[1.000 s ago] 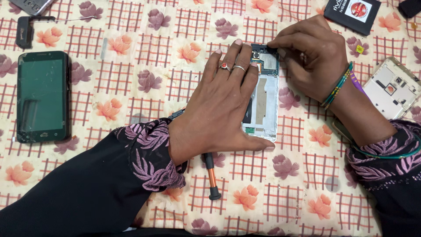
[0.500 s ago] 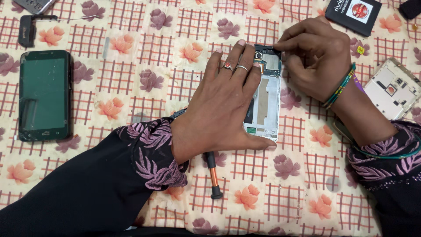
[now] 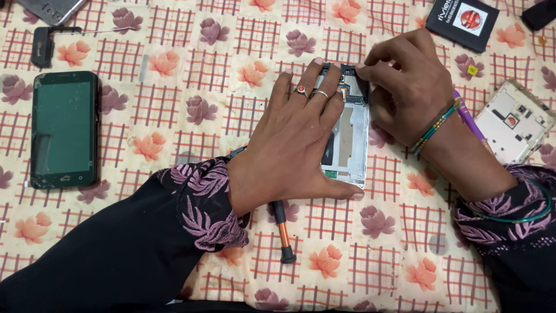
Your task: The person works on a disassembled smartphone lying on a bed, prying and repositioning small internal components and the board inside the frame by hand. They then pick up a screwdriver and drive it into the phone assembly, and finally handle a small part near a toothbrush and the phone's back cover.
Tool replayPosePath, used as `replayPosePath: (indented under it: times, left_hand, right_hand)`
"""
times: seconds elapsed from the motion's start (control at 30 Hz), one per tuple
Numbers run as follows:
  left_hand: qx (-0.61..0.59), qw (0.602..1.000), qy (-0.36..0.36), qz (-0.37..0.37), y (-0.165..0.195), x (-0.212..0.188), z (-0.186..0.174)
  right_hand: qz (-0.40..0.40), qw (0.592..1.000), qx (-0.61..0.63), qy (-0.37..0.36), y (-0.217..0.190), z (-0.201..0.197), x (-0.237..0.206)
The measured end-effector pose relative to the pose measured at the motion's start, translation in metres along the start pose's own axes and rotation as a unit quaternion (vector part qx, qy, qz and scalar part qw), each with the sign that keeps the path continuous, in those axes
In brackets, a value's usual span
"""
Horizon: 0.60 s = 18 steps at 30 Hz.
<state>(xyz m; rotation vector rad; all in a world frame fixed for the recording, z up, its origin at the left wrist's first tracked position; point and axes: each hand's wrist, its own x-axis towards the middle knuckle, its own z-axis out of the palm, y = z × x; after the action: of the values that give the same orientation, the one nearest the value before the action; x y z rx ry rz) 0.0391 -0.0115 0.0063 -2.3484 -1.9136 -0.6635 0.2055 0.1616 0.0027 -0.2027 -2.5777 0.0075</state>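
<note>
My left hand lies flat on the opened phone in the middle of the picture like before, while my right hand has slid a bit, its fingers pinched together at the phone's top edge.

We wear black sleeves whose cuffs carry pink-purple leaf embroidery. On our left hand sit two rings, one with a red stone and one plain silver band. Our right hand has green and yellow beaded bangles at the wrist, and a thin green bangle lies over that sleeve.
</note>
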Motion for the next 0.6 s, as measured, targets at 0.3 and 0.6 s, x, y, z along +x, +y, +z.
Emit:
replayPosePath:
  times: [0.3,0.6]
  left_hand:
    - [0.004,1.0,-0.005,-0.001,0.002,0.002,0.0]
    - [0.006,1.0,-0.013,-0.005,0.001,0.004,0.003]
  right_hand:
    - [-0.067,0.998,-0.019,0.006,0.001,-0.001,0.004]
    - [0.141,0.982,0.121,0.015,0.025,-0.012,0.004]
